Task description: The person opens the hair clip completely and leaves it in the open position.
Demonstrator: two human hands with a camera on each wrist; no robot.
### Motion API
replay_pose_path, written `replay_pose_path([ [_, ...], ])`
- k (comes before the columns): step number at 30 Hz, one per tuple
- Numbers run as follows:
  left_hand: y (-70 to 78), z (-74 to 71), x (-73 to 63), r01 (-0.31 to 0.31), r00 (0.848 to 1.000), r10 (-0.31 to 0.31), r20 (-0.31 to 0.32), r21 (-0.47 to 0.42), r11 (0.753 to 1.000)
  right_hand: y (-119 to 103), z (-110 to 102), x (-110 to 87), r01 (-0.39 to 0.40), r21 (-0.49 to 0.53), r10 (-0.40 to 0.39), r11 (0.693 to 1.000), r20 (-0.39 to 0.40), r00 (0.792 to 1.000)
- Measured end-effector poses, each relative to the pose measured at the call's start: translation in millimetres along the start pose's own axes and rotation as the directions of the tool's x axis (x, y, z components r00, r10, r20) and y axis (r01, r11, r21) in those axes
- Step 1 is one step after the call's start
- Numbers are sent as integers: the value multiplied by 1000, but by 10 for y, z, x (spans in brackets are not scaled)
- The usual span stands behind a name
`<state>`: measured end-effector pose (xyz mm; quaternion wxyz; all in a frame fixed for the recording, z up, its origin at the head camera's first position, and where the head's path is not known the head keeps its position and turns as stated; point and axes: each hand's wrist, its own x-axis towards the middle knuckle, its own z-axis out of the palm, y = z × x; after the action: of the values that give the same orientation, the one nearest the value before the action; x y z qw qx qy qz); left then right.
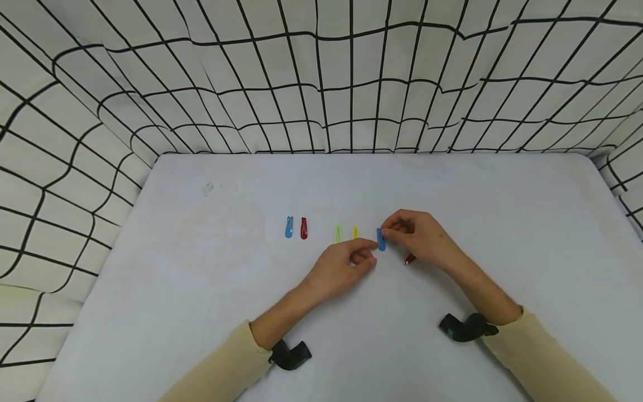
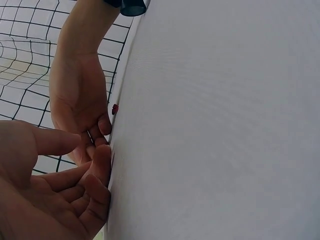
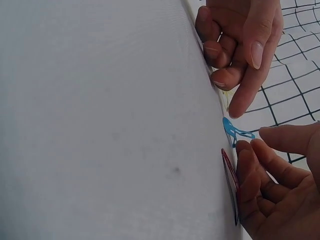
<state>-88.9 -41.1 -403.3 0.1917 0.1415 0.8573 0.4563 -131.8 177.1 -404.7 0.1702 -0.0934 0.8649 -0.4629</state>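
Observation:
A blue snap hair clip point(image 1: 380, 240) stands between my two hands, its two arms spread apart in the right wrist view. With thumb and fingertips, my right hand point(image 1: 424, 237) pinches one end of it. My left hand point(image 1: 339, 271) rests low over the table, its index fingertip beside the blue clip and its other fingers loosely bent. Partly under the right hand lies a dark red hair clip point(image 1: 409, 259), seen edge-on as a red clip point(image 3: 230, 175) in the right wrist view. Just beyond the left hand are a light green clip point(image 1: 338, 231) and a yellow clip point(image 1: 355, 231), both partly hidden.
Further left on the white table point(image 1: 201, 312) lie another blue clip point(image 1: 288, 227) and another red clip point(image 1: 303, 228), side by side. A white wall with a black grid point(image 1: 351, 84) borders the table's back and sides. Black wrist devices point(image 1: 291, 355) sit at both cuffs.

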Motion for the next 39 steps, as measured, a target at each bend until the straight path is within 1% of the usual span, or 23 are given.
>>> replay_pose_path([
  [6, 5, 1, -5, -4, 1000, 3, -21, -30, 1000, 23, -38, -28, -4, 35, 3, 999, 9, 1000],
  [9, 10, 6, 1, -9, 999, 8, -33, -32, 999, 17, -71, -62, 19, 30, -19, 999, 7, 1000],
  [12, 25, 21, 14, -16, 999, 15, -43, -38, 999, 14, -116, -105, 47, -9, -48, 999, -6, 999],
  [15, 36, 44, 32, -22, 999, 19, -49, -55, 998, 24, -161, -145, 77, -82, -79, 994, -26, 997],
  [18, 46, 76, 53, -20, 999, 18, -35, -70, 997, 53, -203, -178, 78, -136, -83, 988, -31, 996],
  [20, 57, 97, 63, -19, 1000, 18, -16, -74, 997, 73, -227, -203, 75, -153, -79, 985, -24, 997],
  [24, 78, 128, 76, -19, 999, 21, 25, -59, 998, 114, -264, -255, 76, -182, -79, 980, -10, 997],
  [27, 85, 138, 82, -27, 999, 29, 42, -36, 999, 131, -290, -292, 84, -203, -86, 975, -2, 996],
  [29, 89, 142, 84, -36, 998, 37, 49, -22, 999, 146, -305, -322, 102, -215, -101, 971, 14, 995],
  [34, 108, 149, 80, -55, 996, 56, 62, -13, 998, 209, -344, -396, 182, -248, -169, 951, 73, 983],
  [39, 117, 164, 88, -61, 996, 61, 64, -12, 998, 246, -362, -423, 224, -280, -203, 933, 102, 974],
])
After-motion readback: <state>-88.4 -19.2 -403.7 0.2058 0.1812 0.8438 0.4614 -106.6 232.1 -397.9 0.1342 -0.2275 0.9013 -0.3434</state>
